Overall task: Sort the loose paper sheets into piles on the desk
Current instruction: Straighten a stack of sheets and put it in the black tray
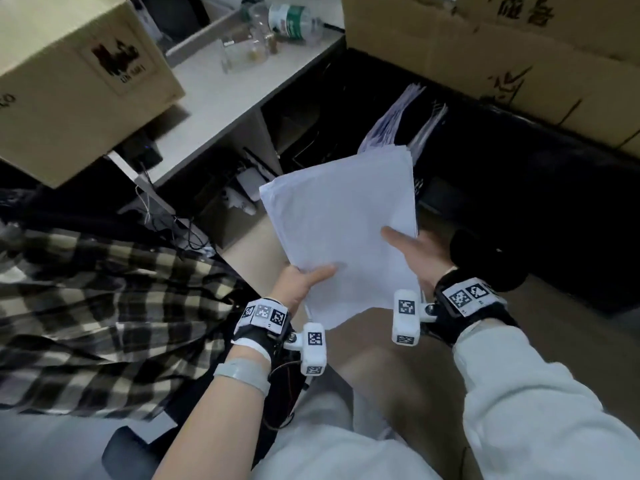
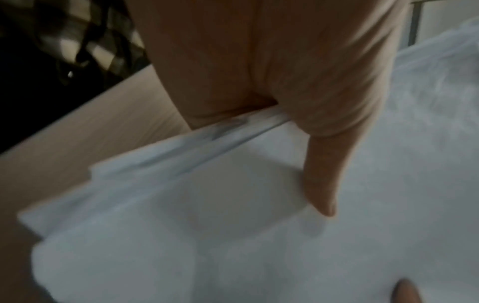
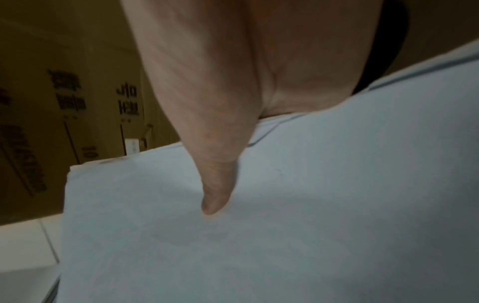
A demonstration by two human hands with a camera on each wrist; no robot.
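Overhead, from the head view: both hands hold one stack of white paper (image 1: 341,233) in the air over the lap, well apart from the table (image 1: 221,95). Left hand (image 1: 303,285) pinches the near-left edge, thumb on top; right hand (image 1: 414,252) grips the right edge likewise. Judged step: carrying the sheets, sorting not yet begun. Next the stack must reach the table, whose free strip lies between a cardboard box (image 1: 69,74) and bottles (image 1: 277,26); room is narrow.

Left wrist view: the left hand's thumb (image 2: 321,180) presses the top sheet; the stack's edges (image 2: 181,147) sit uneven and could slip.

Right wrist view: the right hand's thumb (image 3: 215,184) lies flat on the paper; more boxes (image 3: 64,123) stand near.
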